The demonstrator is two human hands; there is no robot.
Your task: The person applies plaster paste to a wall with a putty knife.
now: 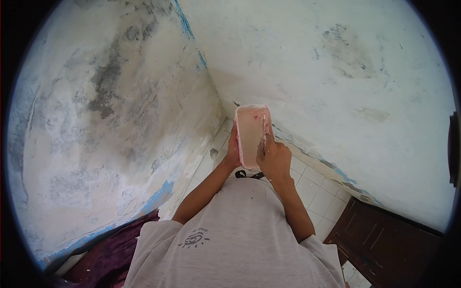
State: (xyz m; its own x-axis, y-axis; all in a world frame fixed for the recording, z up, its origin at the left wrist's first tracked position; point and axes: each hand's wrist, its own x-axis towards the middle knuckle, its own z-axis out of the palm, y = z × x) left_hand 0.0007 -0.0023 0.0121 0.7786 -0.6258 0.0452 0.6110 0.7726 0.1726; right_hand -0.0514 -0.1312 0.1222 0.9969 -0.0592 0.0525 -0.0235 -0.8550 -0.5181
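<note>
Patchy wall [345, 91], pink tub [249, 137] in left hand [233, 150]

The 1 view comes from a wide fisheye camera on the person's head, upright, looking steeply down over the shirt [240, 216] and ahead to where the left wall [139, 129] meets the right wall [336, 105]. The left hand [233, 150] and right hand [276, 156] show near mid-view; the tiled floor [309, 194] lies farther below.
</note>
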